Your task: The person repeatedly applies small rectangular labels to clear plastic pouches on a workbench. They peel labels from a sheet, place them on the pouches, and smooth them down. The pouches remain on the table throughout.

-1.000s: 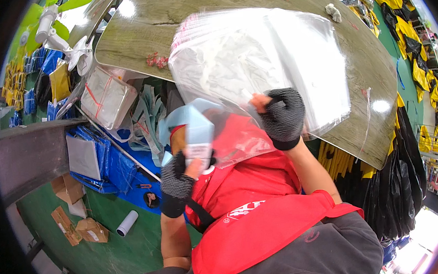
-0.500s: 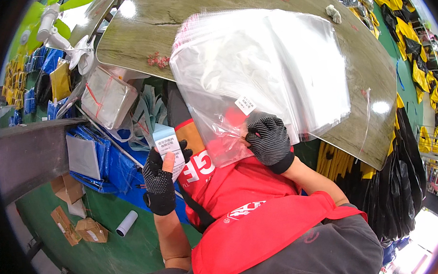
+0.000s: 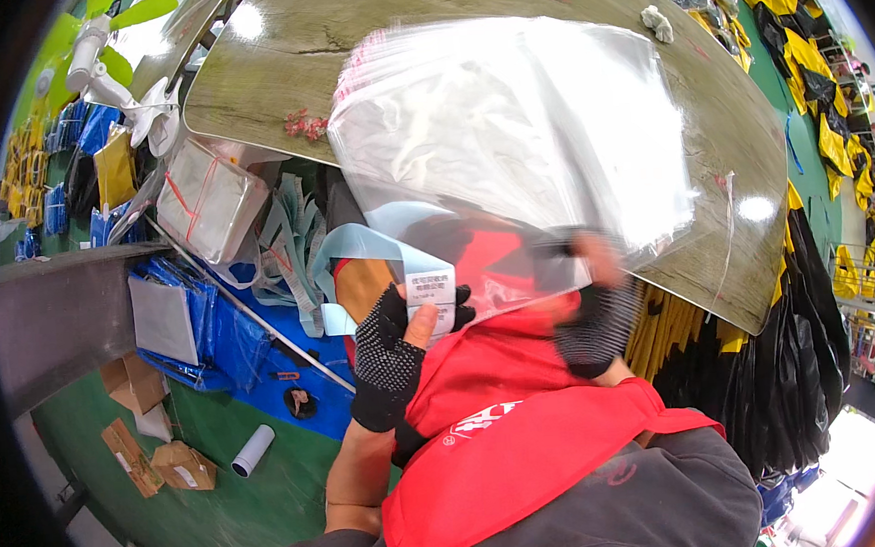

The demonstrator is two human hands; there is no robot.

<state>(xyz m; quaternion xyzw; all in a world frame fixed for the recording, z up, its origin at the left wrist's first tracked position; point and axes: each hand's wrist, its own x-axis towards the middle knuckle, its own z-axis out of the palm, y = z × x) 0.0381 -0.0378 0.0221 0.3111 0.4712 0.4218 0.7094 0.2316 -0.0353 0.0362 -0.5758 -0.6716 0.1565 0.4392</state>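
Note:
My left hand (image 3: pixel 388 362), in a black dotted fingerless glove, pinches a strip of white labels (image 3: pixel 429 292) between thumb and fingers. Its pale blue backing (image 3: pixel 370 239) loops up and back behind the hand. A stack of clear plastic bags (image 3: pixel 508 119) lies on the table, its near end hanging over the edge above my red apron (image 3: pixel 528 438). Close to the right side of that hanging end is my right hand (image 3: pixel 595 314), gloved alike and smeared by motion. Whether its fingers hold the plastic cannot be made out.
Around me are the wood-patterned table (image 3: pixel 734 205), a green-bladed fan (image 3: pixel 94 64), a tied bundle of clear bags (image 3: pixel 208 202) and blue packages (image 3: pixel 195 318). Cardboard boxes (image 3: pixel 182 463) and a white tube (image 3: pixel 254 450) lie on the green floor. Black and yellow sheets (image 3: pixel 775 383) hang at right.
My left hand has moved right with the labels, and the blue backing now loops out. My right hand has shifted right and down. The label seen on the top bag no longer shows.

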